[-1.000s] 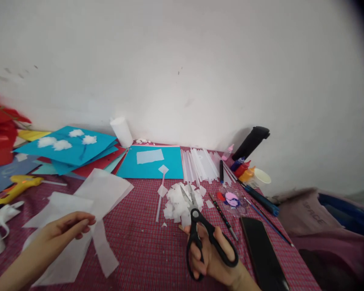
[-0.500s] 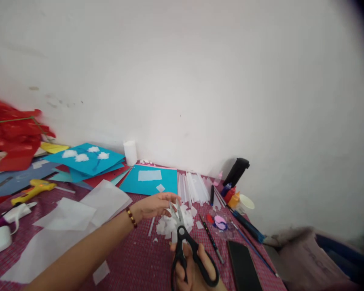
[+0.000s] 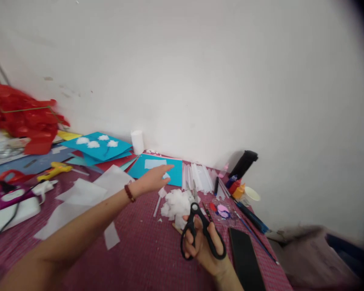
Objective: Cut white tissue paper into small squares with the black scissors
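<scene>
My right hand [image 3: 204, 250] grips black-handled scissors [image 3: 200, 226], blades pointing away toward a heap of white paper scraps [image 3: 176, 203]. My left hand [image 3: 153, 179] stretches forward with its fingers out and nothing in it, above the near edge of a blue card [image 3: 157, 169] that carries white paper pieces. A beaded bracelet [image 3: 129, 192] sits on that wrist. Sheets of thin white paper [image 3: 87, 194] lie on the red checked cloth [image 3: 139, 250] under my left forearm.
White paper strips [image 3: 200, 178], paint bottles [image 3: 236, 186], a cup [image 3: 251, 195], brushes and a black phone [image 3: 245, 258] sit at right. Stacked coloured cards [image 3: 97, 147], a yellow glue gun [image 3: 53, 170], red material [image 3: 27, 117] and a white roll [image 3: 137, 141] lie left and back.
My left hand let go of the thin white sheet and reached forward and right, past the scrap heap to the blue card. The scissors stayed in my right hand.
</scene>
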Motion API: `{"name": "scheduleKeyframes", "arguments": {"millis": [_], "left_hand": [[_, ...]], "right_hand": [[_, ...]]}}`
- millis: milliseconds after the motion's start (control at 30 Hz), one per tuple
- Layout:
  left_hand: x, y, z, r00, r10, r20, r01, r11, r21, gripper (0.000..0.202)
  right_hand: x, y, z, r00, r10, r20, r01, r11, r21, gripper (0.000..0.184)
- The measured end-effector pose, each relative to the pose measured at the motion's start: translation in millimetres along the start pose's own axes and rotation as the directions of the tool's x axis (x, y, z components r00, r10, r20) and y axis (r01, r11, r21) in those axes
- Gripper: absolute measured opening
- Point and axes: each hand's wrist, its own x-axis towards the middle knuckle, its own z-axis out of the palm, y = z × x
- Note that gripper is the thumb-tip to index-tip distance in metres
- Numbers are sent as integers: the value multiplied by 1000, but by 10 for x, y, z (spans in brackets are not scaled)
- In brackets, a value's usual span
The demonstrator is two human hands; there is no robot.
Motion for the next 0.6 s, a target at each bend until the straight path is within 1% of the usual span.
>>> {"name": "scheduleKeyframes", "arguments": {"millis": [33,67,100,133,200,233,267,300,333,367,400,433,500,567,600], "left_hand": [[-89,-5,-177,1000,4,-4,-4,997,72,42],[-215,-17,-376,1000,25,-12,-22,981,193,42],[-376,-31,-589,1000,22,-19,-15,953,302,41],[-565,-43,-807,999,-7,-38,21,919,394,38],[-988,-55,-1204,982,-147,-122,188,855,483,31],[-1199,-60,-1361,958,-222,-182,285,821,494,26],[-1397,-72,-1479,929,-278,-246,367,786,497,23],[-1576,-92,-1554,905,-302,-298,416,773,480,22],[-1734,-125,-1586,888,-316,-334,446,769,459,23],[-1871,-170,-1582,883,-318,-346,452,774,443,25],[-1990,-225,-1551,892,-311,-329,436,784,442,27],[-2096,-288,-1508,908,-303,-288,408,793,452,29],[-2278,-425,-1432,941,-289,-178,339,810,477,30],[-2423,-552,-1432,955,-279,-99,292,826,483,27],[-2474,-602,-1469,958,-275,-78,278,832,481,25]], "right_hand": [[-4,8,1,1000,5,-2,-5,1000,-2,58],[-4,24,-2,1000,12,-5,-12,1000,-2,56],[-1,47,-9,1000,23,-4,-23,1000,2,53],[5,76,-18,999,42,0,-42,999,10,51],[18,139,-35,994,106,23,-106,994,27,48],[23,169,-38,990,140,31,-141,990,30,48],[23,196,-36,985,171,35,-172,985,24,48],[20,218,-29,980,195,31,-195,981,10,48],[14,235,-18,977,211,24,-211,977,-14,48],[7,248,-3,975,220,16,-220,975,-45,49],[1,259,15,974,228,7,-227,971,-79,49],[-4,271,38,971,237,-1,-236,965,-116,50],[-3,305,92,965,260,-21,-259,947,-192,50],[-2,351,149,956,290,-43,-290,915,-281,51],[-7,375,174,953,296,-59,-298,894,-335,51]]}}
